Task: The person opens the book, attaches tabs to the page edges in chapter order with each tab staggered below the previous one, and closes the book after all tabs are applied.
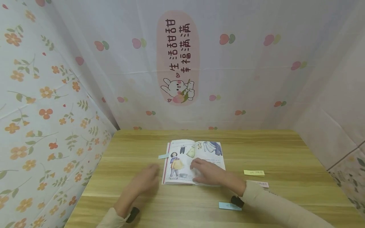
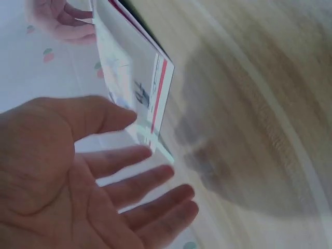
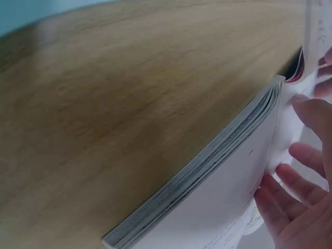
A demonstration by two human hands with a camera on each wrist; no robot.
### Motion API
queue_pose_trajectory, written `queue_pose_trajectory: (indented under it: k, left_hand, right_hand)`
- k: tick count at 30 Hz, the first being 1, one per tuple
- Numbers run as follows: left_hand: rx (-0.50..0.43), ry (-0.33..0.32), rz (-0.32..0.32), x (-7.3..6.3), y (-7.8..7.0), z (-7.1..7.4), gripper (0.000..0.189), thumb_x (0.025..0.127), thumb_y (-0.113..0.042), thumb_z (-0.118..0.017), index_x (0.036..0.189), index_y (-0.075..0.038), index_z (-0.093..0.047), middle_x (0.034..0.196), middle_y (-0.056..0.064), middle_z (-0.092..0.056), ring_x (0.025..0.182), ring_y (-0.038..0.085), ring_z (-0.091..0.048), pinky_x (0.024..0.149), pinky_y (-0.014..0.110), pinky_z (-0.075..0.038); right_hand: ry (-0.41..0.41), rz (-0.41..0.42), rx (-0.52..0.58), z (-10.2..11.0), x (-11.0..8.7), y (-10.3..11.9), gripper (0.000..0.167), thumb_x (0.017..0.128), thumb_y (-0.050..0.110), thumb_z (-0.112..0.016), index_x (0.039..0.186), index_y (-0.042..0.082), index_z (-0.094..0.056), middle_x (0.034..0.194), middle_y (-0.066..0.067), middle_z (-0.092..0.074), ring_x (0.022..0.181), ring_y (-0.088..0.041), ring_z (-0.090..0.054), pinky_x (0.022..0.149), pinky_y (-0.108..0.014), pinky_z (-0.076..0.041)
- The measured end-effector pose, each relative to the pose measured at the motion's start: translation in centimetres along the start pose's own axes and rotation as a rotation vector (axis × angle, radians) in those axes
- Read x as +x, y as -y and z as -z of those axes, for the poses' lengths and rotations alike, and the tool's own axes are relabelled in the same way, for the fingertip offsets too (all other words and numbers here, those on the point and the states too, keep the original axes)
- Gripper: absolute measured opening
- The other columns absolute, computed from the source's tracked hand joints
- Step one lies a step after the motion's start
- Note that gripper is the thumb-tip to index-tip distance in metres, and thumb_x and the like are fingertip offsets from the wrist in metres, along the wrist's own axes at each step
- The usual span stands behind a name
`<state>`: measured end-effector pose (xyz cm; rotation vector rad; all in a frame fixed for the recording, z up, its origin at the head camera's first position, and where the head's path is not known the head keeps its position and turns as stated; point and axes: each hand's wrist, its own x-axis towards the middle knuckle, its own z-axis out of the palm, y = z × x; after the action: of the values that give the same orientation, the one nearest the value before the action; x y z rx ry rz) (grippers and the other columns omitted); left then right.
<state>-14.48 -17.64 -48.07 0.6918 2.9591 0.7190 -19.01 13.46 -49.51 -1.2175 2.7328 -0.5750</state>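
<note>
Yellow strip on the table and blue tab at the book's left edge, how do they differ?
The yellow strip lies on the table; the blue tab sticks out from the book.
The yellow strip shows dark writing; on the blue tab I can make out none.
The yellow strip looks longer than the visible part of the blue tab.
Both are narrow and pale.

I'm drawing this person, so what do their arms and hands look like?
The person wears plain beige cloth sleeves. A small black object, too unclear to name, shows beside each wrist. The left hand and right hand are bare, with no gloves or rings showing.
</note>
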Motion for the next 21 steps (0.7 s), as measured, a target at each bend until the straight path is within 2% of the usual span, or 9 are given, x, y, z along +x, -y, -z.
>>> queue_pose_trajectory:
  k: [3,5,7,10,14,21]
  left_hand:
    - [0.056,-0.045,-0.042,0.2,0.0,-0.4,0.022,0.087,0.003,-0.065,0.109,0.004,-0.063,0.099,0.018,-0.064,0.093,0.035,-0.064,0.083,0.051,-0.055]
    - [0.089,-0.054,-0.09,0.6,-0.2,-1.0,0.03,0.09,-0.001,-0.066,0.118,0.007,-0.063,0.117,0.025,-0.064,0.111,0.041,-0.061,0.097,0.053,-0.05]
    - [0.116,-0.04,-0.145,1.1,-0.7,-1.7,0.038,0.092,-0.006,-0.066,0.127,0.008,-0.061,0.133,0.028,-0.058,0.126,0.043,-0.054,0.107,0.053,-0.043]
    - [0.072,0.039,-0.178,1.7,-1.8,-2.6,0.044,0.095,-0.01,-0.064,0.136,0.005,-0.057,0.143,0.027,-0.051,0.133,0.041,-0.048,0.11,0.052,-0.039]
    - [0.03,0.136,-0.188,2.1,-3.2,-3.6,0.048,0.096,-0.013,-0.061,0.142,-0.001,-0.055,0.153,0.022,-0.042,0.141,0.039,-0.039,0.115,0.05,-0.033]
    - [0.034,0.199,-0.179,2.0,-4.5,-4.2,0.054,0.095,-0.014,-0.062,0.146,-0.002,-0.051,0.157,0.023,-0.036,0.142,0.04,-0.036,0.115,0.051,-0.033]
  right_hand:
    - [0.038,0.015,-0.037,0.0,-0.2,0.1,0.044,0.09,0.031,-0.079,0.126,0.008,-0.067,0.137,-0.008,-0.056,0.124,-0.024,-0.056,0.105,-0.039,-0.046]
    - [0.059,0.018,-0.05,0.1,-0.4,0.1,0.046,0.09,0.031,-0.078,0.128,0.008,-0.066,0.142,-0.01,-0.054,0.129,-0.028,-0.053,0.109,-0.041,-0.043]
    - [0.076,0.02,-0.057,0.1,-0.5,0.0,0.049,0.09,0.032,-0.078,0.13,0.008,-0.066,0.145,-0.011,-0.052,0.133,-0.029,-0.05,0.111,-0.042,-0.041]
    - [0.097,0.018,-0.058,0.1,-0.7,-0.1,0.052,0.09,0.032,-0.078,0.134,0.008,-0.064,0.149,-0.012,-0.049,0.137,-0.029,-0.046,0.114,-0.042,-0.037]
    - [0.125,0.019,-0.059,0.1,-1.0,-0.1,0.059,0.089,0.034,-0.079,0.139,0.008,-0.061,0.153,-0.011,-0.045,0.14,-0.029,-0.042,0.116,-0.042,-0.033]
    - [0.143,0.051,-0.036,0.1,-1.8,-0.9,0.07,0.084,0.031,-0.085,0.143,0.008,-0.058,0.156,-0.011,-0.042,0.143,-0.03,-0.037,0.116,-0.044,-0.032]
